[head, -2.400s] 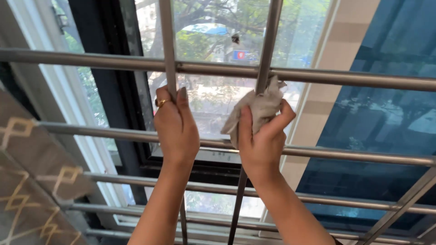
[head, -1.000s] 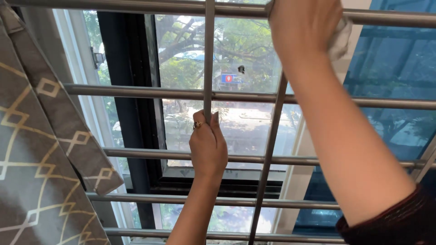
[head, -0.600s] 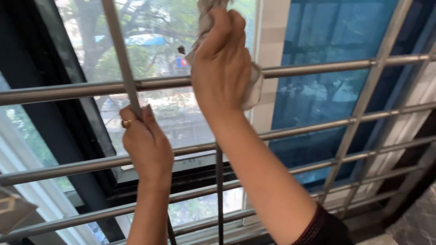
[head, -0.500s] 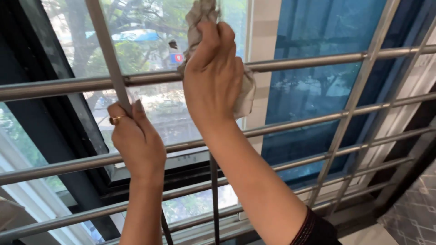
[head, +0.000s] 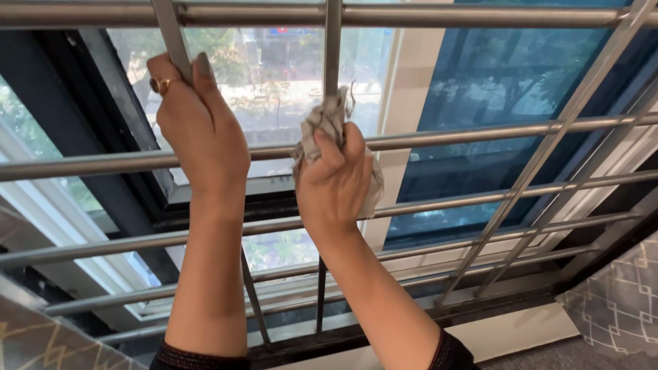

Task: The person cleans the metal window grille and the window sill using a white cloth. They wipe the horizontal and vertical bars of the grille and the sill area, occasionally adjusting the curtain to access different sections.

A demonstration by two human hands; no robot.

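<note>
A metal window grille (head: 480, 130) of horizontal and upright steel bars fills the view. My left hand (head: 199, 130), with a gold ring on one finger, grips an upright bar (head: 170, 34) at the upper left. My right hand (head: 336, 181) is closed around a crumpled grey-white cloth (head: 322, 127), and the cloth is wrapped round the middle upright bar (head: 332, 48) where it crosses a horizontal bar. Both forearms rise from the bottom edge in dark sleeves.
Behind the grille is a dark-framed window (head: 130, 199) with trees and a street outside, and a blue-tinted pane (head: 507, 103) to the right. Patterned grey curtains hang at the lower left (head: 41, 342) and lower right (head: 617, 301). A white sill (head: 493, 336) runs below.
My right hand has slid the cloth down the upright bar from above a horizontal bar to the crossing below. The view has shifted, and my left hand keeps gripping its bar.
</note>
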